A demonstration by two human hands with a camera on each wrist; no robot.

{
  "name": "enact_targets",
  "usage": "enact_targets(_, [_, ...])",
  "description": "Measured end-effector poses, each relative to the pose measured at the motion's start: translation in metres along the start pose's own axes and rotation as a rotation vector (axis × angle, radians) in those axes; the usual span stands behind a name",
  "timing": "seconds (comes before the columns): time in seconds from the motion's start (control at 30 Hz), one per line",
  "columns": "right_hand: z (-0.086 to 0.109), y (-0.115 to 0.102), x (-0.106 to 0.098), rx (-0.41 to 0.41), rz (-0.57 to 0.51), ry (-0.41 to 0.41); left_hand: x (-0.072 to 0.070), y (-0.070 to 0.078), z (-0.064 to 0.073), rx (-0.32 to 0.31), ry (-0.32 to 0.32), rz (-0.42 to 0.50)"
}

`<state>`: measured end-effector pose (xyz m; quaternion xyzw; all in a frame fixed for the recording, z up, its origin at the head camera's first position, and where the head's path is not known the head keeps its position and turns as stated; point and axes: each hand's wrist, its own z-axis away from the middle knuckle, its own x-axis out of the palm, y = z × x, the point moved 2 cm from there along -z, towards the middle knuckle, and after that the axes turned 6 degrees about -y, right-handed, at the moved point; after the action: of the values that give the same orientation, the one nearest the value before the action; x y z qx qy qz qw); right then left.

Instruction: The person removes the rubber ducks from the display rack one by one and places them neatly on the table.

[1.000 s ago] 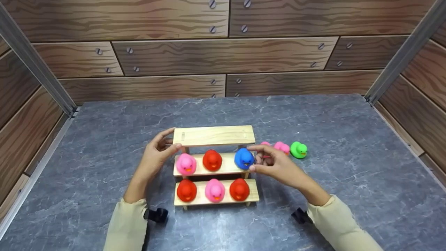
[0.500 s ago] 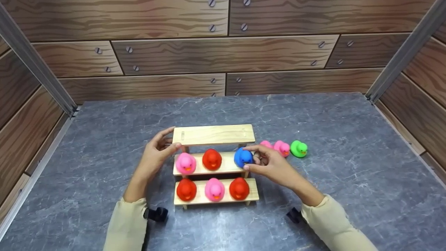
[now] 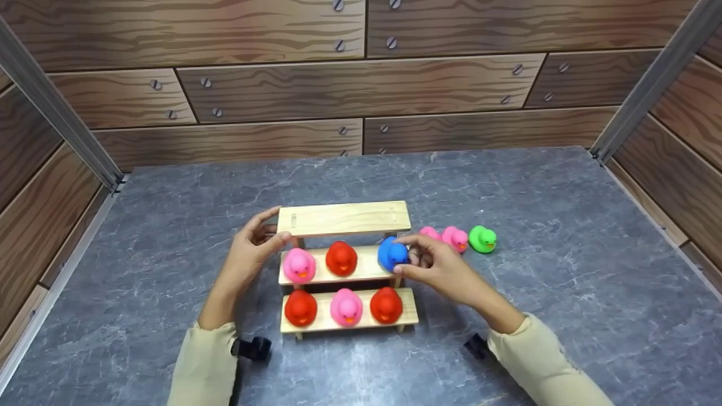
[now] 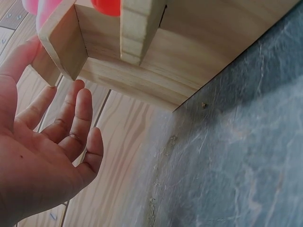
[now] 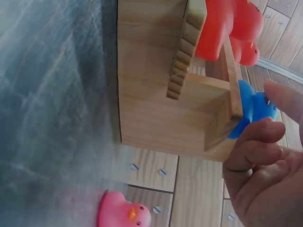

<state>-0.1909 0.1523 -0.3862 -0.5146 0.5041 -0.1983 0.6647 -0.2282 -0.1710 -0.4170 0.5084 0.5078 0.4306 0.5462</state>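
Note:
A three-tier wooden display stand (image 3: 344, 219) faces me on the grey marbled tabletop. My left hand (image 3: 248, 254) holds the left end of its top tier between thumb and index finger; in the left wrist view the other fingers are loosely bent below. A blue rubber duck (image 3: 391, 254) sits at the right end of the middle tier. My right hand (image 3: 443, 268) pinches it with thumb and index finger, the rest curled. On that tier are also a pink duck (image 3: 299, 265) and a red duck (image 3: 342, 258). The bottom tier bears two red ducks with a pink duck (image 3: 346, 307) between them.
Right of the stand, behind my right hand, two pink ducks (image 3: 454, 239) and a green duck (image 3: 482, 239) stand on the tabletop (image 3: 553, 270). Wood-patterned panels (image 3: 350, 84) with metal corner posts enclose the back and sides.
The blue duck has turned slightly so its beak points more to the right, and my right hand has shifted a little left with it. My left hand stays on the stand.

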Motion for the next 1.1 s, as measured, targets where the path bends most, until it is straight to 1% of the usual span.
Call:
enact_targets(0.2, [0.006, -0.005, -0.018, -0.03, 0.018, 0.011, -0.001, -0.001, 0.0, 0.0, 0.0, 0.004])
enact_targets(0.43, [0.012, -0.008, -0.037, 0.024, 0.005, -0.019, -0.001, 0.0, 0.001, 0.0, -0.002, 0.013])
enact_targets(0.6, [0.019, -0.008, -0.048, 0.039, 0.009, -0.039, 0.001, 0.001, 0.0, 0.007, -0.004, 0.013])
enact_targets(0.77, [0.021, -0.006, -0.051, 0.044, 0.041, -0.072, 0.002, 0.001, -0.001, 0.025, -0.01, 0.012])
enact_targets(0.9, [0.021, -0.004, -0.052, 0.046, 0.068, -0.097, 0.002, 0.001, 0.0, 0.023, -0.008, 0.019])
enact_targets(1.1, [0.022, -0.002, -0.057, 0.083, 0.089, -0.107, 0.001, 0.002, 0.0, 0.023, -0.01, 0.005])
